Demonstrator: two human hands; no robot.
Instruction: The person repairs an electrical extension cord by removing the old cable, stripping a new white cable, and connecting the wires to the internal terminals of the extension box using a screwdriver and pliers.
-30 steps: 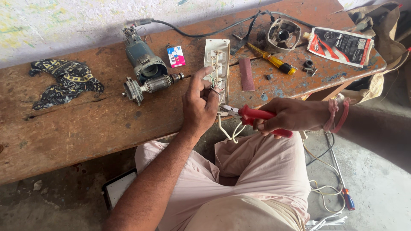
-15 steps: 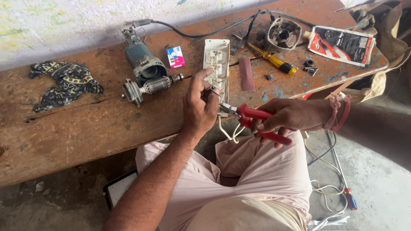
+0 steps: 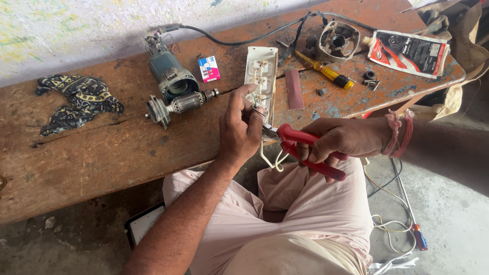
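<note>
Since the frame a second before, the red handles of my pliers [image 3: 310, 153] had spread apart: earlier they lay nearly together, at this moment they stood splayed, so I judged the jaws had released for a fresh bite on the wire [image 3: 270, 159]. My right hand [image 3: 346, 140] was curled around the upper handle, fingers wrapped, the lower handle resting against the fingertips. My left hand [image 3: 243, 130] had stayed on the near end of the white socket strip [image 3: 261, 81], thumb and fingers pinched shut on the wire ends there; exactly which conductor they gripped I could not tell. The strip lay on the wooden bench [image 3: 102, 153], its near end at the bench edge, beside a strip of sandpaper [image 3: 293, 89]. White wires looped down below the pliers' nose.
</note>
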